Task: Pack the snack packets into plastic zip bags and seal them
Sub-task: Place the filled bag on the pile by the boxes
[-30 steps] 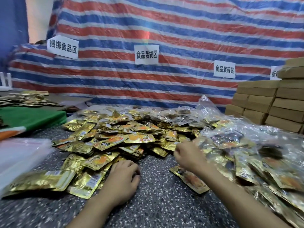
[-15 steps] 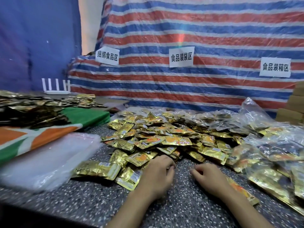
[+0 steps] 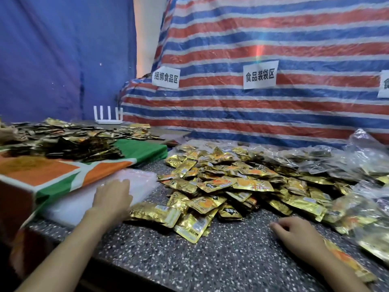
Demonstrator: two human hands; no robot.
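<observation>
Since the earlier frame, the left hand (image 3: 112, 196) has moved off the snack packets (image 3: 242, 184) and lies flat, fingers extended, on the stacked zip bags (image 3: 69, 207) (I judge, to peel one off). The right hand (image 3: 299, 232) rests loosely curled and empty on the counter (image 3: 210, 260) beside the heap, placed to load packets.

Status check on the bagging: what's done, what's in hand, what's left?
Done: some filled bags lie heaped at the right; whether they are sealed cannot be told. In hand: the left hand rests on the stack of empty bags, probably to take one; the right hand lies on the counter, holding nothing. Left: a big heap of loose packets, so much of the job remains.
</observation>
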